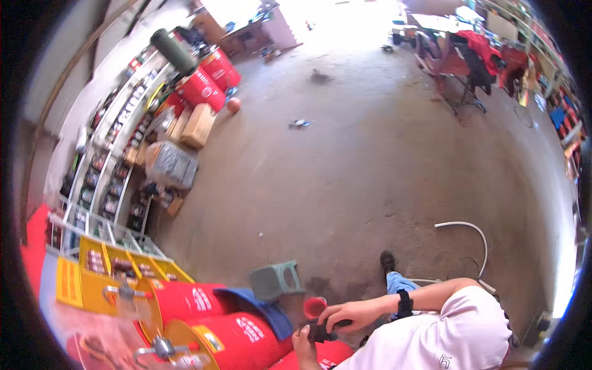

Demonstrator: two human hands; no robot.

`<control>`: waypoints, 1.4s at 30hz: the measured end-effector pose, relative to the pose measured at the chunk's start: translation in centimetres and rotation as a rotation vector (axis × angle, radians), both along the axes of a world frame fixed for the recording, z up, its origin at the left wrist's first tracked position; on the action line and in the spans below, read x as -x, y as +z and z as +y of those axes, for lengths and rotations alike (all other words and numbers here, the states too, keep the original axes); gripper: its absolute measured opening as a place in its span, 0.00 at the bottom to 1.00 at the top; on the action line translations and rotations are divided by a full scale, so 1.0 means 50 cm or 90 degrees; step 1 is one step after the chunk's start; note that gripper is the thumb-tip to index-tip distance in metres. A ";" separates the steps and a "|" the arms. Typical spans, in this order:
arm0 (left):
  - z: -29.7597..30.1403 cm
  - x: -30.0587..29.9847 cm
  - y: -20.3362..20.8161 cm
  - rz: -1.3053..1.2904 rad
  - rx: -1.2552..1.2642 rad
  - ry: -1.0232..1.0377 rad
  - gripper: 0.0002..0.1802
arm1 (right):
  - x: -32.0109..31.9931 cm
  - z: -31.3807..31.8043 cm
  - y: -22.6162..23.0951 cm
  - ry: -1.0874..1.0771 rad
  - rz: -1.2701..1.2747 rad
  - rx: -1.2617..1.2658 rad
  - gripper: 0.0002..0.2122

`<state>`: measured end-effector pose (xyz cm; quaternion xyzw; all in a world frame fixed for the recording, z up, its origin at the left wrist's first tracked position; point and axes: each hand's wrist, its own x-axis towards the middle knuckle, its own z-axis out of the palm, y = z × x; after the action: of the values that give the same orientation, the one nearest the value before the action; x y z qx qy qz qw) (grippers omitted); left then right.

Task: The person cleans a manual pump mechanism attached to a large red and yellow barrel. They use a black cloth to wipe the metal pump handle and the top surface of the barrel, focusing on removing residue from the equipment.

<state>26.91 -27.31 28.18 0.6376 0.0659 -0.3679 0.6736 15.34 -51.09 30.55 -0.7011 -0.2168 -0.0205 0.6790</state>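
My right hand (pixel 354 315), with a black band on its wrist, reaches in from the lower right. Its fingers are bent round a small black object (pixel 319 333) whose kind I cannot make out. The left hand (pixel 303 347) rises from the lower edge and grips the other side of the same black object. Just beyond the hands is a round red container (pixel 314 306), seen from above. Red drums (pixel 243 340) lie to the left of my hands, partly covered by a blue flat piece (pixel 265 310). A grey-green plastic stool (pixel 275 280) stands past them.
Metal taps (pixel 163 347) stick out from the drums' yellow ends. Shelves of bottles (pixel 102 179) line the left wall, with cardboard boxes (pixel 200 126) and more red drums (pixel 203 89) alongside. A white hose (pixel 472 228) lies on the floor at right. A cluttered table (pixel 456 52) stands far right.
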 end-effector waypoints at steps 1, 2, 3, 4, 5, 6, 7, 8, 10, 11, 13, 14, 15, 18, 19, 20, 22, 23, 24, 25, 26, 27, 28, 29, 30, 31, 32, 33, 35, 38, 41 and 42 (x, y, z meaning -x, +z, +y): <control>-0.058 -0.020 0.016 0.011 0.004 -0.024 0.08 | -0.016 -0.054 -0.006 -0.039 -0.016 0.002 0.08; -0.130 -0.042 0.031 -0.023 0.002 -0.020 0.08 | -0.031 -0.110 -0.006 -0.069 -0.002 0.023 0.07; -0.206 -0.051 0.044 -0.048 0.000 -0.013 0.08 | -0.036 -0.172 -0.007 -0.081 0.029 0.021 0.07; -0.275 -0.055 0.056 -0.063 -0.023 0.002 0.09 | -0.036 -0.228 -0.007 -0.107 0.040 0.015 0.07; -0.339 -0.056 0.068 -0.084 -0.004 0.005 0.12 | -0.035 -0.285 -0.006 -0.135 0.016 0.015 0.07; -0.398 -0.065 0.081 -0.072 -0.014 -0.044 0.13 | -0.029 -0.336 -0.004 -0.157 0.011 0.021 0.07; -0.459 -0.083 0.097 -0.067 0.002 -0.093 0.14 | -0.019 -0.389 0.001 -0.191 0.014 0.031 0.07; -0.523 -0.100 0.110 -0.066 0.052 -0.149 0.15 | -0.009 -0.446 0.007 -0.225 0.008 0.046 0.07; -0.642 -0.127 0.128 -0.141 -0.014 -0.209 0.13 | 0.018 -0.538 0.027 -0.288 0.046 0.054 0.07; -0.697 -0.142 0.136 -0.163 -0.006 -0.254 0.12 | 0.032 -0.579 0.036 -0.305 0.072 0.039 0.07; -0.780 -0.180 0.148 -0.171 -0.030 -0.343 0.10 | 0.044 -0.629 0.053 -0.360 0.082 0.012 0.07; -0.836 -0.194 0.153 -0.193 0.008 -0.418 0.10 | 0.052 -0.661 0.059 -0.407 0.091 0.010 0.07; -0.892 -0.202 0.157 -0.206 -0.003 -0.477 0.10 | 0.063 -0.691 0.061 -0.442 0.102 0.005 0.07; -1.020 -0.202 0.152 -0.198 0.020 -0.639 0.10 | 0.075 -0.750 0.069 -0.544 0.094 0.022 0.07; -1.077 -0.199 0.154 -0.218 0.017 -0.720 0.11 | 0.081 -0.775 0.072 -0.591 0.075 0.041 0.07; -1.128 -0.200 0.166 -0.243 0.012 -0.806 0.11 | 0.085 -0.791 0.079 -0.649 0.052 0.074 0.07; -1.232 -0.182 0.174 -0.251 0.019 -0.911 0.10 | 0.098 -0.816 0.093 -0.725 0.084 0.114 0.07; -1.288 -0.164 0.177 -0.262 0.010 -0.968 0.10 | 0.111 -0.830 0.101 -0.771 0.100 0.139 0.06; -1.344 -0.145 0.184 -0.253 0.039 -1.015 0.10 | 0.128 -0.843 0.108 -0.826 0.100 0.138 0.06; -1.397 -0.123 0.187 -0.246 0.047 -1.061 0.09 | 0.146 -0.855 0.113 -0.880 0.100 0.134 0.06; -1.448 -0.099 0.188 -0.250 0.033 -1.106 0.09 | 0.167 -0.870 0.115 -0.936 0.100 0.132 0.06; -1.501 -0.071 0.185 -0.260 0.058 -1.160 0.09 | 0.193 -0.891 0.113 -0.969 0.130 0.132 0.05; -1.553 -0.040 0.179 -0.283 0.064 -1.210 0.09 | 0.218 -0.910 0.110 -1.008 0.116 0.121 0.06; -1.608 -0.002 0.168 -0.313 0.078 -1.257 0.09 | 0.248 -0.931 0.103 -1.045 0.110 0.114 0.06; -1.660 0.038 0.156 -0.337 0.100 -1.294 0.09 | 0.281 -0.956 0.097 -1.083 0.095 0.114 0.06; -1.709 0.080 0.143 -0.372 0.128 -1.328 0.10 | 0.314 -0.990 0.089 -1.160 0.068 0.170 0.05; -1.758 0.130 0.127 -0.402 0.146 -1.355 0.11 | 0.349 -1.025 0.084 -1.234 0.035 0.235 0.05; -1.795 0.182 0.106 -0.382 0.205 -1.338 0.10 | 0.388 -1.055 0.080 -1.301 -0.007 0.303 0.05; -1.883 0.305 0.080 -0.434 0.241 -1.263 0.10 | 0.484 -1.116 0.086 -1.413 0.018 0.339 0.05; -2.002 0.533 0.064 -0.204 0.249 -1.087 0.10 | 0.662 -1.216 0.122 -1.427 -0.006 0.288 0.08; -2.144 0.754 0.060 -0.252 0.311 -1.034 0.12 | 0.782 -1.330 0.154 -1.151 -0.066 -0.095 0.12; -2.185 0.818 0.059 -0.241 0.326 -1.056 0.12 | 0.813 -1.369 0.163 -1.063 -0.095 -0.168 0.14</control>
<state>-13.97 -136.58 31.13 0.3603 -0.6140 -0.6292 0.3120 -25.29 -119.53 38.71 -0.5427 0.3320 -0.5865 0.5013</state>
